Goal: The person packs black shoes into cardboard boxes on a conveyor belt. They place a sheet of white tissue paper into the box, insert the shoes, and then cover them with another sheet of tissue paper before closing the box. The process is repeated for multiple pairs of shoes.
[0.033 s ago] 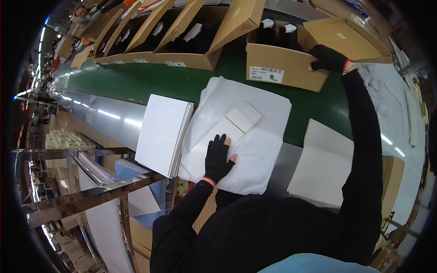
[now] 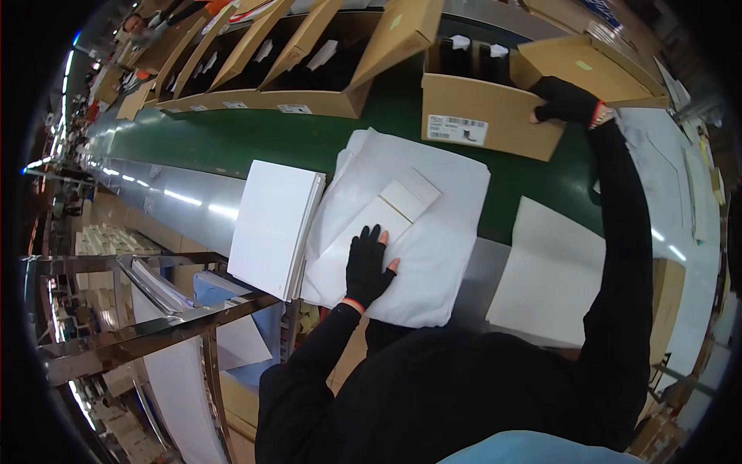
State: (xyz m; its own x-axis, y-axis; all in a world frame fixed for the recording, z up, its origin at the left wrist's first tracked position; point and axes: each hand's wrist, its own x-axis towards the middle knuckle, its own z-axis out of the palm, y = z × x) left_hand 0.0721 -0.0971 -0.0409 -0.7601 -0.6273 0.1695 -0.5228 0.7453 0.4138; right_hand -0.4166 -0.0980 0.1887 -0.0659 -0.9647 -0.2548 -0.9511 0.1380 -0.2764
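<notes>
My left hand (image 2: 367,267), in a black glove with bare fingertips, lies flat with fingers spread. It rests on the small white folded card pieces (image 2: 402,203) on top of a stack of thin white paper sheets (image 2: 433,271). At the upper right, my right hand (image 2: 568,100), gloved the same way, closes over the right rim of an open brown cardboard box (image 2: 495,112). Its thumb shows outside the wall, while the other fingers are partly hidden. Inside that box stand black items, perhaps boots, with white paper (image 2: 498,51) at their tops.
More open boxes (image 2: 340,100) with black contents line the green belt (image 2: 209,143) at left. Beside the sheets lie a white stack (image 2: 277,224) and a loose paper sheet (image 2: 550,271). A metal rack (image 2: 147,332) stands at the lower left. A person (image 2: 137,27) is far left.
The box under my right hand has shifted slightly right and nearer, with the hand on it. My left hand stays flat on the paper in nearly the same place.
</notes>
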